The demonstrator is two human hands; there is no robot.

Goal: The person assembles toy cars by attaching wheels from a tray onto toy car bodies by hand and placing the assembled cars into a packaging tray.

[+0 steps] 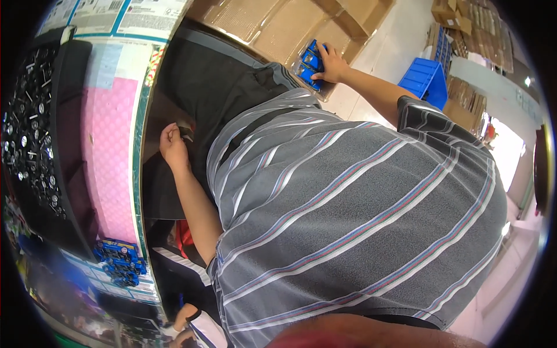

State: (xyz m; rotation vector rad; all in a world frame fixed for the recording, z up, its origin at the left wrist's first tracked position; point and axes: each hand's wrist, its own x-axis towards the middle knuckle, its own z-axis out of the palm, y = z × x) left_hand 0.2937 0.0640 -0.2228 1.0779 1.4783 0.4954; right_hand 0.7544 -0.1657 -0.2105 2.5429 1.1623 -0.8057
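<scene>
Gripping blue plastic pieces (312, 60) with my right hand (331, 65), in brown divided tray (281, 23); left hand (173, 148), can't tell; other blue pile (120, 264) seems pending.

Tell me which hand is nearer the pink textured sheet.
Left. The left hand is just past the table edge from the pink sheet; the right hand is farther off, on blue items at the carton.

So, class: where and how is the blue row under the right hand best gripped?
Probably at its two ends, from above: the blue row has several pieces side by side at the edge of the brown tray, its top partly exposed. The right hand spreads thumb and fingers along it, from the picture's right.
</scene>
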